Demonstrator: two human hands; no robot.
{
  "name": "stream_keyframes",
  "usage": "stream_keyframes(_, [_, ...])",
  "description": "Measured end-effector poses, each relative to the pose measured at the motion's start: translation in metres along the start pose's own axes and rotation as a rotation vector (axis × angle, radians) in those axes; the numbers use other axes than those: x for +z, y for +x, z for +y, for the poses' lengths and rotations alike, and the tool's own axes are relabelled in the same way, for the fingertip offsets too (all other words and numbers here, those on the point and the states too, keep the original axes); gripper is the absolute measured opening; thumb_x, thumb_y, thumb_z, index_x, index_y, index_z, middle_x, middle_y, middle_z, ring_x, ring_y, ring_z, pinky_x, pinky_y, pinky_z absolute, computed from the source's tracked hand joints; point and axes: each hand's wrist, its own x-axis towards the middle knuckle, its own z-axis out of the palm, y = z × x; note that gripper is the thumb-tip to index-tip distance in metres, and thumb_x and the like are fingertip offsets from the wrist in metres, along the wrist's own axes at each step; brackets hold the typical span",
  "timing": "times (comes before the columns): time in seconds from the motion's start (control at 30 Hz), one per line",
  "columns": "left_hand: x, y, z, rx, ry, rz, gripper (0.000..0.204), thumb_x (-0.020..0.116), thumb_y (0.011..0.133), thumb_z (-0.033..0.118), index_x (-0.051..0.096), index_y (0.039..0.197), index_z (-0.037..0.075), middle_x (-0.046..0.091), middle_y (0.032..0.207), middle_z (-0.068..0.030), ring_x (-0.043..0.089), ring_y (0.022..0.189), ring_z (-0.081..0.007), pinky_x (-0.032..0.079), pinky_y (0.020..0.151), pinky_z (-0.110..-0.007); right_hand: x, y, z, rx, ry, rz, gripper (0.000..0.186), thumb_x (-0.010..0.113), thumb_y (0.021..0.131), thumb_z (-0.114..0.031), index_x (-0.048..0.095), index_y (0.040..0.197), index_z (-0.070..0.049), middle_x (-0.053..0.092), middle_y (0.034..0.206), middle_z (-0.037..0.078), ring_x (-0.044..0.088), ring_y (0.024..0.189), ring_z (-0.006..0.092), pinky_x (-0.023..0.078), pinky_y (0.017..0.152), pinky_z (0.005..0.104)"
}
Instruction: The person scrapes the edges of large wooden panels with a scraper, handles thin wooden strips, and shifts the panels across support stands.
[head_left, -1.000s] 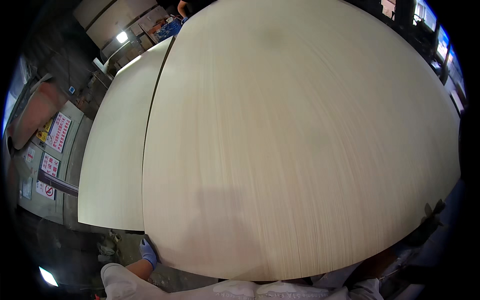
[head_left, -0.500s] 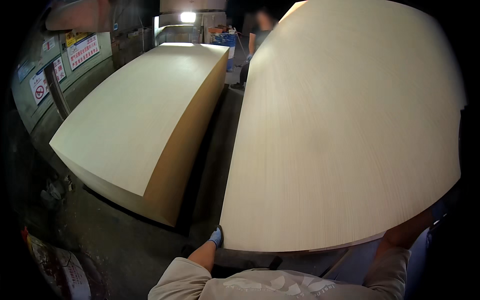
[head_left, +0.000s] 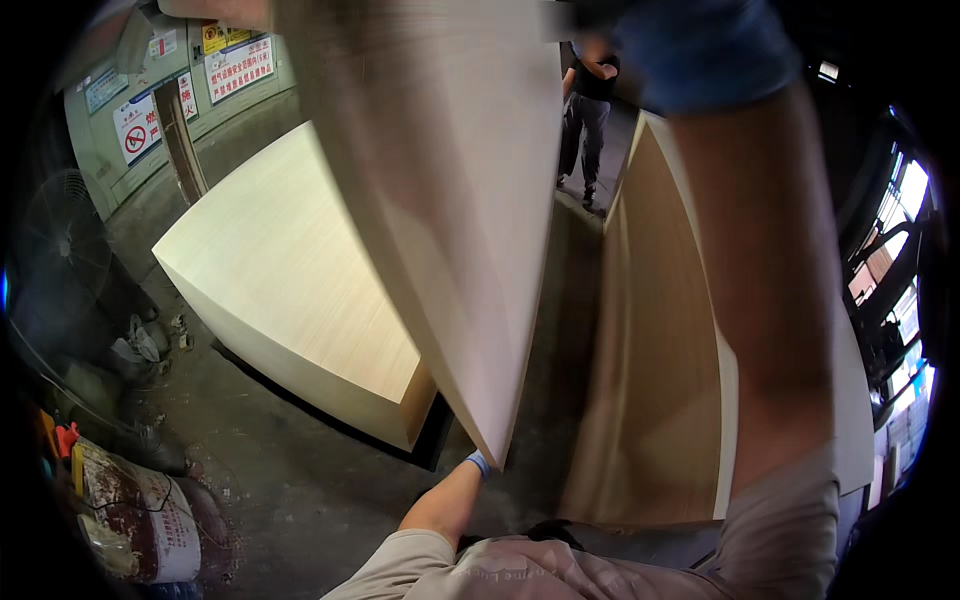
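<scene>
A large pale wood board (head_left: 440, 200) stands steeply tilted in front of me, its lower corner pointing down between two stacks. My left hand (head_left: 479, 462), in a blue glove, grips that lower corner, with its fingers mostly hidden behind the board. High on the right is my raised right hand (head_left: 700, 55), also blue-gloved. It is smeared by motion and cut off by the top of the picture, close to the board's upper right edge; whether it touches the board I cannot tell. The left stack of pale boards (head_left: 290, 270) lies behind the tilted board.
To the right stands another board stack (head_left: 650, 380), its brownish side facing me, partly behind my right arm. A person (head_left: 590, 110) stands at the far end of the aisle. A stained drum (head_left: 130, 510) and a fan (head_left: 70, 235) are on the left, before a wall with signs (head_left: 240, 65).
The board has gone from lying broad and flat on the right to standing steeply between the stacks. My right arm has risen high; my left hand has shifted slightly right, at the corner.
</scene>
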Motion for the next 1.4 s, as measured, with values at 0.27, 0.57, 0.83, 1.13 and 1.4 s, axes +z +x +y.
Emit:
stream_keyframes(0.27, [0.023,-0.062,0.012,0.376,0.124,-0.148,0.062,0.036,0.095,0.052,0.039,0.138,0.008,0.054,0.125,-0.0116,0.053,0.110,-0.0275,0.041,0.094,-0.042,0.126,-0.380,0.192,1.291,0.205,-0.039,0.033,0.051,0.094,-0.025,0.055,0.116,-0.001,0.062,0.107,0.013,0.056,0.099,0.0194,0.044,0.088,0.0298])
stream_keyframes(0.57, [-0.120,-0.199,-0.038,0.452,-0.767,1.177,0.051,0.040,0.098,0.035,0.040,0.134,-0.002,0.046,0.134,-0.0172,0.044,0.123,-0.0267,0.036,0.103,-0.037,0.181,-0.523,0.202,1.054,-0.055,-0.373,0.029,0.053,0.087,-0.018,0.060,0.114,-0.007,0.054,0.126,0.018,0.044,0.122,0.0374,0.033,0.106,0.0430])
stream_keyframes(0.83, [-0.074,-0.248,0.142,0.574,0.797,1.386,0.045,0.034,0.097,0.028,0.046,0.131,0.002,0.039,0.140,-0.0210,0.019,0.138,-0.0446,0.004,0.110,-0.060,0.124,-0.541,0.253,1.073,-0.470,-0.054,0.020,0.057,0.082,-0.006,0.062,0.101,-0.003,0.060,0.117,0.020,0.047,0.121,0.0372,0.028,0.109,0.0455])
stream_keyframes(1.13, [-0.143,-0.232,0.164,0.744,0.782,1.438,0.044,0.025,0.096,0.026,0.051,0.121,0.002,0.043,0.137,-0.0183,0.026,0.135,-0.0430,0.012,0.109,-0.064,0.184,-0.514,0.330,1.511,-0.103,0.520,0.022,0.049,0.091,-0.013,0.060,0.106,-0.001,0.057,0.127,0.010,0.054,0.100,0.0108,0.039,0.074,0.0213])
stream_keyframes(1.4, [-0.197,-0.231,0.196,0.771,0.714,1.454,0.037,0.031,0.094,0.020,0.058,0.110,0.001,0.057,0.114,-0.0183,0.051,0.114,-0.0356,0.027,0.105,-0.058,0.211,-0.493,0.356,1.420,-0.163,0.432,0.032,0.044,0.090,-0.016,0.060,0.111,0.002,0.063,0.117,0.011,0.048,0.123,0.0210,0.039,0.083,0.0258])
